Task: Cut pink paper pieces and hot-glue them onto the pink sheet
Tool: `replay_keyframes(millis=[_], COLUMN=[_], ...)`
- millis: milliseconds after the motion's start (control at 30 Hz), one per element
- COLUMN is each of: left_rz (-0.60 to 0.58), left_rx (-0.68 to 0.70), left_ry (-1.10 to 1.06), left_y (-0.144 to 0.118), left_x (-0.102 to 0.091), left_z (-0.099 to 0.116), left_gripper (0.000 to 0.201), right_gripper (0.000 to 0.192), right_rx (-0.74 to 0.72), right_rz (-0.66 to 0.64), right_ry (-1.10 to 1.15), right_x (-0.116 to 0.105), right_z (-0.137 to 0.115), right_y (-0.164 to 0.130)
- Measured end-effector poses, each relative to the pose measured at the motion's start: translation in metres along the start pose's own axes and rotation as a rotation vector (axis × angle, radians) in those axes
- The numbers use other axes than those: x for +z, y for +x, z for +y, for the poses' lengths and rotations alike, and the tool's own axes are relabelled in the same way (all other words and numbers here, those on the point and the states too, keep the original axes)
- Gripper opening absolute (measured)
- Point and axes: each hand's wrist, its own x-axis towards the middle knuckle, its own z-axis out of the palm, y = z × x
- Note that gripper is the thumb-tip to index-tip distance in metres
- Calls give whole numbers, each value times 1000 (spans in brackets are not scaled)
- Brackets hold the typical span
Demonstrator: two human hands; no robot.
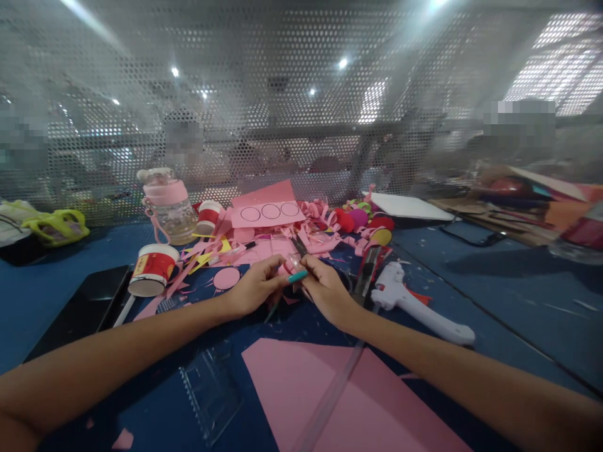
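My left hand [254,285] pinches a small pink paper piece [288,267] over the blue table. My right hand [325,289] grips scissors [298,260] with a teal handle, their blades pointing away from me at the paper piece. Both hands meet at the table's middle. A large pink sheet [330,395] lies close to me, under my right forearm. A clear ruler [330,395] crosses that sheet.
Pink scraps and a sheet with three drawn circles [269,212] lie behind the hands. A white glue gun [414,301] rests at right, a tipped paper cup [153,269] and black tablet [80,311] at left, a pink bottle [169,204] behind. Perforated metal screen at the back.
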Motion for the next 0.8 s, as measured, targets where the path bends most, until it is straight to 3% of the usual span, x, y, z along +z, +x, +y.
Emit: replay_keyframes(millis=[100,333,533,800], left_rz=[-18,-8,-6,27], left_rx=[-33,72,42,14], left_ry=[-61,-35,12,57], left_y=[0,-4,-3,2], left_x=[0,1,1,0], left_z=[2,4,5,-4], left_gripper=[29,38,35,36], right_gripper=[20,28,35,31], right_rx=[-9,-29,46,3], right_rz=[-2,-42,-13,-39], right_ry=[-11,15,125,134], right_x=[0,-1,-1,0], right_z=[1,0,-1,3], right_y=[1,0,1,1])
